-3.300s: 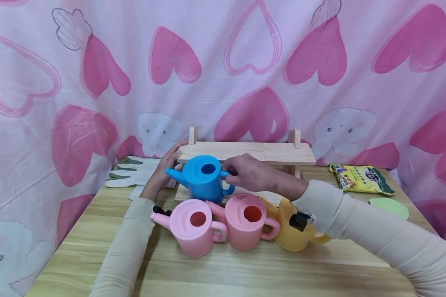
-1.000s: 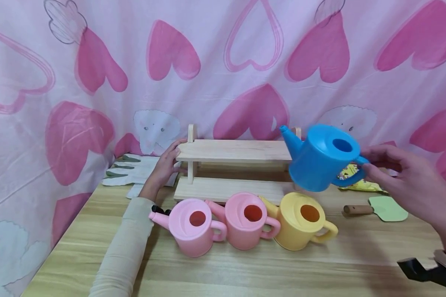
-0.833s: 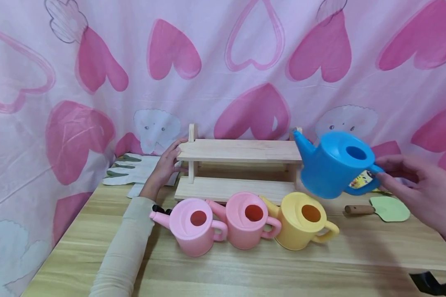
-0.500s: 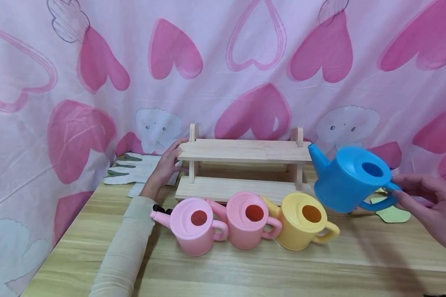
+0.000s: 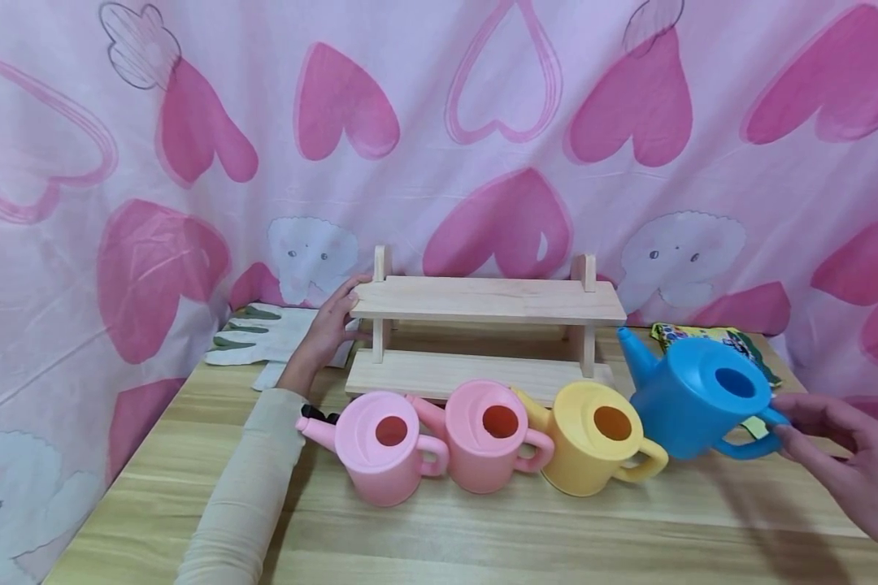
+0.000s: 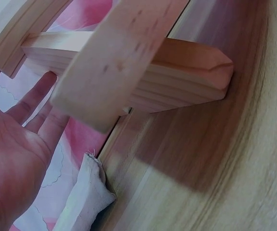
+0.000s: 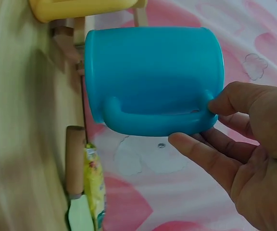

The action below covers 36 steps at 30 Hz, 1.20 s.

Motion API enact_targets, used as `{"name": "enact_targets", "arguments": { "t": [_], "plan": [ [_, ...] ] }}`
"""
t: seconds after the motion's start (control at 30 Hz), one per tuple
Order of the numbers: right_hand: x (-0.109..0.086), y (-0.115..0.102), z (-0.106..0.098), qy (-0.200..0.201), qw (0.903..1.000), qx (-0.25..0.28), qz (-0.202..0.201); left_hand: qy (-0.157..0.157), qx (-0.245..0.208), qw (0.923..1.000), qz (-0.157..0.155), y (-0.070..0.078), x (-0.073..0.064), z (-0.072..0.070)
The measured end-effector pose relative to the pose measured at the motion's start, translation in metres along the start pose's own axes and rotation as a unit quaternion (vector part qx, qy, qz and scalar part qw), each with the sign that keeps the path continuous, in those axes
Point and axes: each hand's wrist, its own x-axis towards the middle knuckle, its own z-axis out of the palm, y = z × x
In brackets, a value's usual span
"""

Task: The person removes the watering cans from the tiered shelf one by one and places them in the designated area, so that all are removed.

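Note:
My right hand (image 5: 845, 463) pinches the handle of a blue watering can (image 5: 691, 398) between thumb and fingertips. The can is upright, close over the table, its spout pointing left. In the right wrist view, thumb and fingers meet the upper end of the can's handle (image 7: 153, 124). Directly left of it stand a yellow watering can (image 5: 585, 455), a pink one (image 5: 479, 455) and a lighter pink one (image 5: 380, 467), in a row. My left hand (image 5: 329, 325) touches the left end of a two-tier wooden rack (image 5: 483, 299), fingers extended in the left wrist view.
A white glove with green fingertips (image 5: 281, 329) lies behind the left forearm. At the right rear are a yellow packet (image 5: 713, 333) and a small trowel (image 7: 76, 163), partly behind the blue can. A pink heart-patterned curtain (image 5: 439, 203) hangs along the table's back.
My right hand lifted the blue watering can off the rack, carried it right, then lowered it beside the yellow can. The left hand stayed at the rack's end.

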Motion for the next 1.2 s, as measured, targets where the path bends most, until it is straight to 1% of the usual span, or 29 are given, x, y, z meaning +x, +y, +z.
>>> {"name": "enact_targets", "arguments": {
  "t": [0.1,0.3,0.43,0.63,1.0,1.2],
  "plan": [
    [-0.004,0.003,0.002,-0.009,0.9999,-0.004,0.009,-0.001,0.001,1.0,-0.001,-0.001,0.0,-0.001],
    [-0.016,0.015,0.006,-0.01,0.9996,-0.007,0.026,0.004,-0.001,1.0,-0.002,-0.004,0.001,0.001],
    [-0.021,0.016,0.009,-0.018,0.9988,-0.015,0.043,0.007,0.006,1.0,0.0,-0.003,0.0,0.001],
    [-0.028,0.018,0.012,-0.035,0.9975,-0.033,0.051,-0.001,0.009,0.9999,0.008,-0.002,0.0,0.0],
    [-0.029,0.022,0.013,-0.079,0.994,-0.04,0.065,-0.002,0.011,0.9999,0.006,-0.001,-0.001,0.0],
    [-0.028,0.021,0.015,-0.094,0.9912,-0.053,0.076,-0.002,0.014,0.9999,0.007,-0.001,-0.001,0.001]
  ]
}}
